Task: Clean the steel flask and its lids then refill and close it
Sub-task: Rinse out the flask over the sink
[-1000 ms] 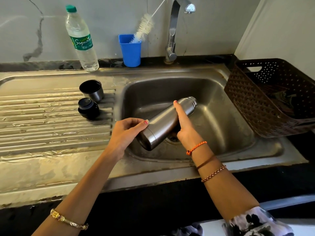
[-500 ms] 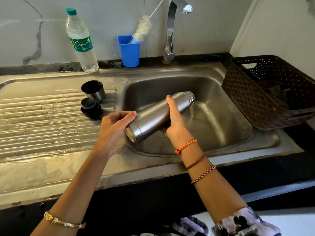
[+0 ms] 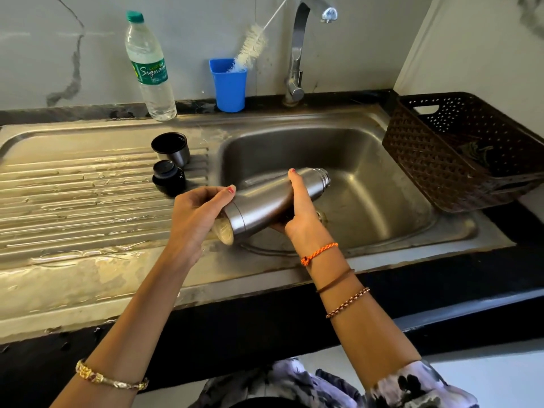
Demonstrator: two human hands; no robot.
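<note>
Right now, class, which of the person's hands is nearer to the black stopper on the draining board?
Left. The left hand grips the flask base just beside the black stopper; the right hand holds mid-flask over the sink.

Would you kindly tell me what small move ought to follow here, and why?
Probably tip the steel flask further so its open mouth points down into the sink basin. Both hands, left at its base, right round its middle, hold it nearly level over the basin, lids off.

Basket (image 3: 435, 166) crowds basin's (image 3: 382, 184) right; lids (image 3: 169, 160) left.
</note>
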